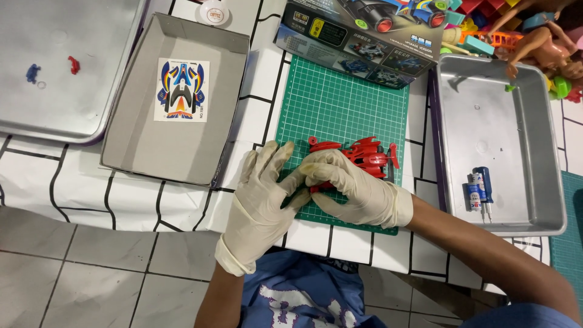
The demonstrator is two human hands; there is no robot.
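Note:
A red toy racing car lies on a green cutting mat in the middle of the table. My right hand, in a cream glove, is wrapped over the car's near side and grips it. Next to it my left hand, also gloved, has its fingers spread and touches the car's left end with its thumb side. Part of the car's body is hidden under my fingers.
A grey cardboard box lid holding a sticker sheet lies left of the mat. A metal tray with small red and blue parts sits far left. Right, another metal tray holds two batteries. The kit box and colourful toys lie behind.

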